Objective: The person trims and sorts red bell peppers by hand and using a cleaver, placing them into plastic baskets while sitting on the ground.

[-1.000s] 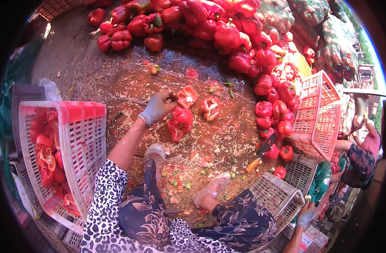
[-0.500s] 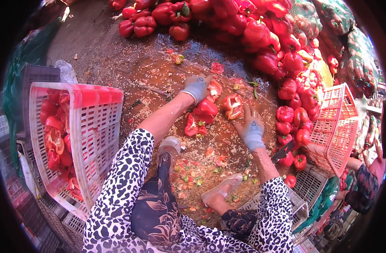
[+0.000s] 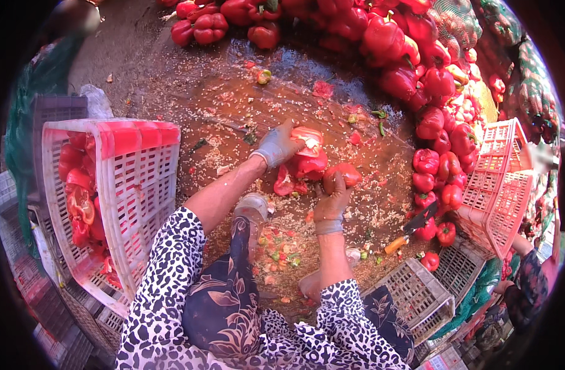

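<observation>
My left hand [image 3: 277, 145], in a bluish-grey glove, has its fingers closed on a cut red bell pepper piece [image 3: 308, 138] with its pale inside showing. My right hand [image 3: 330, 208] grips another red bell pepper piece [image 3: 347, 174], thumb on top and skin side up; its underside is hidden. Between the hands lies a red pepper piece [image 3: 309, 165], and beside it a torn piece [image 3: 285, 181]. All of these are low over the wet brown surface [image 3: 221, 160], which is strewn with seeds. A dark-bladed knife [image 3: 398, 243] with an orange handle lies to the right.
A white and red crate [image 3: 148, 172] of cut peppers stands tilted at left. Whole red peppers [image 3: 384, 37] are heaped along the far and right sides. Crates [image 3: 495, 185] and net sacks [image 3: 532, 92] stand at right, near another person's arm [image 3: 523, 243].
My right hand has moved left and closed on the pepper piece, which now shows its skin instead of its core. My left hand has shifted slightly left and down. The knife handle has come into view.
</observation>
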`<state>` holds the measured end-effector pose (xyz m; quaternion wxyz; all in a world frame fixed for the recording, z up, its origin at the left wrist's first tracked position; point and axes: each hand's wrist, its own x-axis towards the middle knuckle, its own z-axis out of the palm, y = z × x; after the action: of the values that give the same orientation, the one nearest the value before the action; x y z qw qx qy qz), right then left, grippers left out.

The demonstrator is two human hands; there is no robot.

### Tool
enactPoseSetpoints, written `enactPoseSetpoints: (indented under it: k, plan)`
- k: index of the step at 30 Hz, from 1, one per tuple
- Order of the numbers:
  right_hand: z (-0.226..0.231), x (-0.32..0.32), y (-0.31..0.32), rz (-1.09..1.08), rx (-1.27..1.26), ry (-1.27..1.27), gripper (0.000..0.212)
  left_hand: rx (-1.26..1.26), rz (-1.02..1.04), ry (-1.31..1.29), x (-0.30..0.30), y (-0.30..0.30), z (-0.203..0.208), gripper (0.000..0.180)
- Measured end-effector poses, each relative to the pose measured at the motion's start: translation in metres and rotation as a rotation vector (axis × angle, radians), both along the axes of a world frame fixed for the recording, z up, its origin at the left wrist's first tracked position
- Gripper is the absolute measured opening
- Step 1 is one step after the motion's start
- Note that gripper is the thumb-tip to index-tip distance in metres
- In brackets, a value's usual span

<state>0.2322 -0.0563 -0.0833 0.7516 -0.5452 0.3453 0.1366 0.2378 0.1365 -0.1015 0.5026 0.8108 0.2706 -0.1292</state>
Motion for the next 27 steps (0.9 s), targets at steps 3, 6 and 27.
enactPoseSetpoints:
  k: [3,6,27]
  plan:
    - [-0.006,-0.021,0.034,-0.022,0.009,-0.094,0.048,-0.255,0.19,-0.079,-0.035,-0.033,-0.023,0.064]
    - [-0.013,-0.021,0.037,-0.14,0.018,-0.107,0.047,-0.882,0.416,-0.032,-0.045,-0.051,0.005,0.065]
    - [0.359,-0.166,0.184,0.489,0.824,-0.892,0.032,-0.526,0.488,-1.307,-0.244,0.047,0.384,0.056]
